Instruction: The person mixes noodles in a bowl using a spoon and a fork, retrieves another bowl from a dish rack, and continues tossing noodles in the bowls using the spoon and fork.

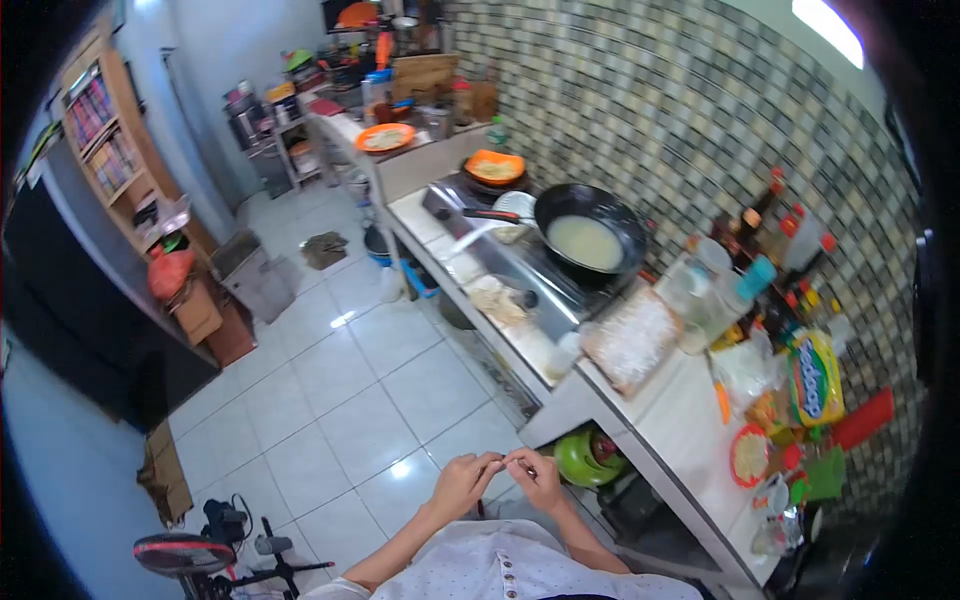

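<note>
My left hand and my right hand meet in front of my body, above the tiled floor and left of the counter edge. Both have their fingers curled in and the fingertips pressed together. Whatever lies between them, if anything, is too small to make out. On the counter to the right, the nearest thing is a board dusted with white flour. Beyond it, a black wok with pale, cloudy liquid sits on the gas stove.
A slotted metal spatula lies by the wok. Orange plates of food stand farther back. Bottles, an orange-handled knife and a red-rimmed bowl crowd the right counter. Below is a green gas cylinder; a fan stands lower left.
</note>
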A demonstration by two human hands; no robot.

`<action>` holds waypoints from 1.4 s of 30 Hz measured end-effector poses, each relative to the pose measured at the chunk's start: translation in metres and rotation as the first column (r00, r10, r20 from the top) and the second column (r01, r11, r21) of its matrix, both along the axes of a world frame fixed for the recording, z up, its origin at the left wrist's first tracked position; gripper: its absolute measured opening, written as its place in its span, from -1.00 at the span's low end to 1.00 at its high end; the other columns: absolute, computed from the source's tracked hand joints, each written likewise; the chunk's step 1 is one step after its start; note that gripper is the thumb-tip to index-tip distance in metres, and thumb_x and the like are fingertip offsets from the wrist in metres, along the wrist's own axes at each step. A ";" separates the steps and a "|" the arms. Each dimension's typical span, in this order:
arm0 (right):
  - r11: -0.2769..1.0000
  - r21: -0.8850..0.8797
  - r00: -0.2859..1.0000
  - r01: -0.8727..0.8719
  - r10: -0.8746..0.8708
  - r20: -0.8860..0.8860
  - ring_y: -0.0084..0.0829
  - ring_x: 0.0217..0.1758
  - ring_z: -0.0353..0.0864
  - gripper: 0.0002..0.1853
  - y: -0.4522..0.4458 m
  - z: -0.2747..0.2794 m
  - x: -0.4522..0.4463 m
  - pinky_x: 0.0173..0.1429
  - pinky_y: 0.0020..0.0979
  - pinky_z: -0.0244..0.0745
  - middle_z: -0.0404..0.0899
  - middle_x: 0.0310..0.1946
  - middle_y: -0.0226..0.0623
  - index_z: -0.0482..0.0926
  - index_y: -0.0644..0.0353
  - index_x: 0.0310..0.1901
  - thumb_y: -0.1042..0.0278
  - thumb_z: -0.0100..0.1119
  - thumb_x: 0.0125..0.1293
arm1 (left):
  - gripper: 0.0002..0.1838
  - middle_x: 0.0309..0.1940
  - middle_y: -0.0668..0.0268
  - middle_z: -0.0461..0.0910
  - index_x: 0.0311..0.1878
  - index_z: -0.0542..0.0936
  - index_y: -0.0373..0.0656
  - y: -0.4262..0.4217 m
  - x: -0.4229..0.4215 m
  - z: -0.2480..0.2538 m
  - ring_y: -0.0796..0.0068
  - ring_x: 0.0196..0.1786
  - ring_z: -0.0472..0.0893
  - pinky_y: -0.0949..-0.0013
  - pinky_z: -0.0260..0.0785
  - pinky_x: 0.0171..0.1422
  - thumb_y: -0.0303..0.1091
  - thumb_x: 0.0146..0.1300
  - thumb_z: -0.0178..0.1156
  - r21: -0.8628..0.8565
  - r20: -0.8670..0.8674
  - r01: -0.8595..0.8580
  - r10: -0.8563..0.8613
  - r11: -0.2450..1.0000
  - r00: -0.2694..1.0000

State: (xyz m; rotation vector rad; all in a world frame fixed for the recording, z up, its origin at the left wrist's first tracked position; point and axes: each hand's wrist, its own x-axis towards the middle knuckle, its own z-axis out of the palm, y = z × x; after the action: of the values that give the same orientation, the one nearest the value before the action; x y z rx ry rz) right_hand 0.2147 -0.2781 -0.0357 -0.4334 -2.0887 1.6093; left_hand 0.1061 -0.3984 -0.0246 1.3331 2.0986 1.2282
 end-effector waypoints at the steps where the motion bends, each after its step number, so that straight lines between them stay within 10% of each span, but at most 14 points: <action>1: 0.998 0.015 0.998 -0.065 0.065 -0.010 -0.73 -0.72 0.15 -0.86 -0.003 -0.001 -0.012 -0.63 -0.57 0.02 0.29 -0.78 -0.44 0.49 0.22 -0.34 0.33 0.10 0.14 | -0.79 -0.64 0.15 0.46 -0.28 0.51 -0.18 -0.010 -0.008 -0.004 0.18 -0.55 0.44 0.22 0.27 -0.42 -0.26 0.23 -0.02 0.033 -0.042 -0.061 0.063 0.998 0.997; 11: 0.775 0.179 0.695 -0.606 0.626 -0.354 -0.26 -0.63 0.41 -0.59 -0.038 -0.025 -0.162 -0.53 -0.36 0.27 0.38 -0.69 -0.21 0.40 0.28 -0.63 0.08 -0.14 0.13 | -0.83 -0.48 0.13 0.46 -0.25 0.50 -0.24 -0.067 -0.080 -0.034 0.15 -0.34 0.42 0.22 0.28 -0.26 -0.38 0.18 -0.02 0.029 -0.030 -0.325 0.326 0.945 0.945; 20: 0.718 0.197 0.640 -0.668 0.689 -0.340 -0.35 -0.68 0.35 -0.79 -0.054 -0.031 -0.340 -0.58 -0.43 0.22 0.34 -0.72 -0.26 0.40 0.30 -0.62 0.33 0.02 0.01 | -0.85 -0.44 0.13 0.48 -0.31 0.47 -0.29 -0.071 -0.222 -0.037 0.11 -0.34 0.40 0.20 0.24 -0.19 -0.43 0.15 -0.06 0.099 0.056 -0.596 0.594 0.797 0.803; 26: 0.726 0.267 0.623 -0.633 0.683 -0.381 -0.40 -0.65 0.37 -0.88 -0.043 0.001 -0.458 -0.55 -0.44 0.26 0.38 -0.66 -0.28 0.45 0.29 -0.48 0.41 0.01 0.03 | -0.68 -0.47 0.09 0.47 0.00 0.44 -0.33 -0.065 -0.344 -0.047 0.28 -0.41 0.41 0.34 0.25 -0.30 -0.41 0.21 -0.08 0.105 0.272 -0.659 0.616 0.745 0.740; 28: 0.812 0.242 0.654 -0.531 0.574 -0.492 -0.38 -0.70 0.29 -0.88 -0.045 0.005 -0.491 -0.58 -0.40 0.19 0.38 -0.68 -0.30 0.47 0.24 -0.47 0.41 -0.05 0.07 | -0.76 -0.41 0.26 0.53 -0.19 0.52 -0.31 -0.057 -0.373 -0.043 0.50 -0.32 0.45 0.45 0.27 -0.23 -0.36 0.23 -0.07 0.117 0.377 -0.709 0.630 0.695 0.679; 33: 0.784 0.343 0.765 -0.517 0.603 -0.226 -0.22 -0.37 0.42 -0.83 -0.009 0.002 -0.552 -0.26 -0.32 0.31 0.44 -0.47 -0.19 0.46 0.30 -0.30 0.44 -0.12 0.17 | -0.69 -0.31 0.35 0.55 0.03 0.45 -0.15 -0.043 -0.442 -0.069 0.68 -0.41 0.35 0.59 0.20 -0.32 -0.28 0.27 -0.09 -0.093 0.854 -0.685 0.411 0.722 0.317; 42: 0.879 0.451 0.987 -0.155 0.117 0.111 -0.20 -0.30 0.37 -0.81 0.084 0.014 -0.659 -0.21 -0.29 0.28 0.33 -0.46 -0.20 0.53 0.12 -0.19 0.37 -0.01 0.17 | -0.64 -0.39 0.38 0.55 0.10 0.34 -0.22 -0.017 -0.603 -0.099 0.68 -0.55 0.28 0.60 0.19 -0.45 -0.25 0.32 -0.15 -0.199 0.980 -0.374 0.190 0.906 -0.061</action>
State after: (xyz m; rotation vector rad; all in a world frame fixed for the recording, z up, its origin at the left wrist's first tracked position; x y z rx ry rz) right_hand -0.4446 -0.1946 -0.0212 -0.1916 -2.5143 1.1176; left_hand -0.4973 -0.4158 -0.1237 -0.2959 1.0742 1.7090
